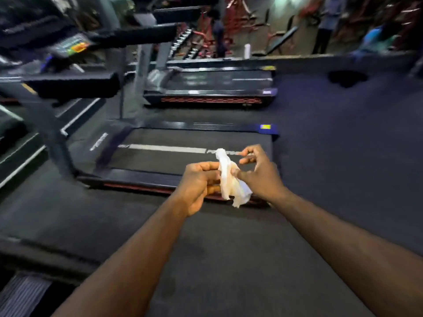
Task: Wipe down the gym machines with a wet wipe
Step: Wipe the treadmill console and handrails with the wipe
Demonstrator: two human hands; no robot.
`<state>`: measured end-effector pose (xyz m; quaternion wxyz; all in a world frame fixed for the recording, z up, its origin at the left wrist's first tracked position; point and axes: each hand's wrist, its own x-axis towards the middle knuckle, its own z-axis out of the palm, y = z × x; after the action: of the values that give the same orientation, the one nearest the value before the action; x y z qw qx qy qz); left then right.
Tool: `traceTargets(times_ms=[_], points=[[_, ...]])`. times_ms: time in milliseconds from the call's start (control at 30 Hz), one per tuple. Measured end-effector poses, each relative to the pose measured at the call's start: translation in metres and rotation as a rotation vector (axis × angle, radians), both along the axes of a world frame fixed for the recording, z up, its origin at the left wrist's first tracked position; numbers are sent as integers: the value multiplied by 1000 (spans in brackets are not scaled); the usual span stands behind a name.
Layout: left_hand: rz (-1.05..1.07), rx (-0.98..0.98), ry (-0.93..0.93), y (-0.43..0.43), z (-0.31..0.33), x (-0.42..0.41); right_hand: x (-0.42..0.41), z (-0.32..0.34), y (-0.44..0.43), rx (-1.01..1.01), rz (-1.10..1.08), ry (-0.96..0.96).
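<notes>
Over the near side rail of the closest treadmill [174, 161], the wipe [230, 179] hangs crumpled between both hands and touches no machine.

Risks, as I judge them:
- The wipe is bunched into a rope. Unless it is spread out, it would meet the surface in a thin strip and smear rather than clean.
- The right hand has only a light pinch. If the hands tug apart, the wipe could slip out and fall to the floor [343, 145], picking up grit. It could also tear.
- The console [75, 46] up at the left has a lit panel. A dripping wipe pressed there could push moisture into the buttons.
- A second treadmill [212, 84] stands behind the first one, so it is easy to miss rails or handles when moving on.

Pose: both forearms reach forward from the bottom edge and converge at mid-frame.
- The left hand [198, 185] is turned palm inward, with fingers curled round the wipe's left side in a firm hold.
- The right hand [261, 173] pinches the wipe's right edge, apparently with the thumb and one fingertip. Its other fingers are lifted and spread, loosely bent, and hold nothing.
- The wipe's lower tail dangles free below both hands.

The background is too blurred to read.
</notes>
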<state>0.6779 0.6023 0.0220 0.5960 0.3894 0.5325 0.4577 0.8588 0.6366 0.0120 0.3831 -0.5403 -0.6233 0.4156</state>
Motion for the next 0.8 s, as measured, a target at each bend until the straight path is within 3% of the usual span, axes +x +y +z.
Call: traceTargets(times_ms=[200,400,567,633,800], points=[[-47,1,-4,107,0,136,129,11,86,108,-79,-280],[-27,28,20,231,-10,231,219,11,184,9,-120,-247],[-171,2,19,352,-15,304,294,16,279,-47,-242,-212],[-244,10,7,387,-13,323,318,13,308,-102,-259,-153],[-350,-18,48,497,-9,397,410,8,393,-244,-420,235]])
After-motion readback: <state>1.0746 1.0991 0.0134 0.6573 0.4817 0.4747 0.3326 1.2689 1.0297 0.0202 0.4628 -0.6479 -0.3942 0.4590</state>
